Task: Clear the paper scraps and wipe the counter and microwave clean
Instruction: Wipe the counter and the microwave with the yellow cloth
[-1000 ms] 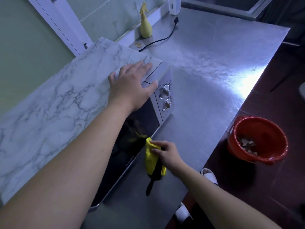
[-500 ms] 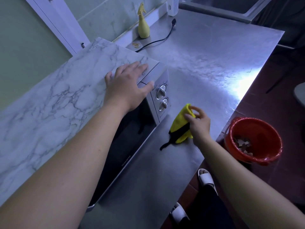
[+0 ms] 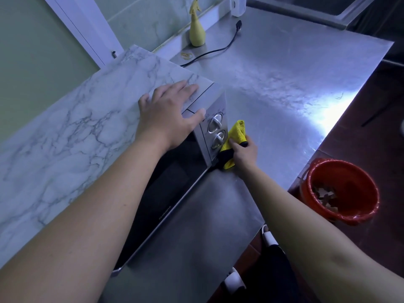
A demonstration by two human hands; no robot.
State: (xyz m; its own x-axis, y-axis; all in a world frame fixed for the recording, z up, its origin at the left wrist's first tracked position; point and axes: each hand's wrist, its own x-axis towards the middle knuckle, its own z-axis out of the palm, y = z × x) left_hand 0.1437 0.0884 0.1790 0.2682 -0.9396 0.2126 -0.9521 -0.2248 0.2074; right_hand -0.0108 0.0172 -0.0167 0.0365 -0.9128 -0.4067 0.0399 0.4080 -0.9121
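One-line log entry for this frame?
step: wiping microwave | left grip: flat on its top | right grip: holds cloth at its knob-side corner | scraps: in bucket

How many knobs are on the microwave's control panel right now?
2. The upper knob sits beside the thumb of the left hand; the lower knob is just below it, next to the yellow cloth that the right hand grips. No others show.

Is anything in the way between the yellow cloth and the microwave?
Nothing visible is in the way. The right hand holds the yellow cloth right against the microwave's front corner, beside the lower knob. The left hand rests on the microwave's top, away from the cloth.
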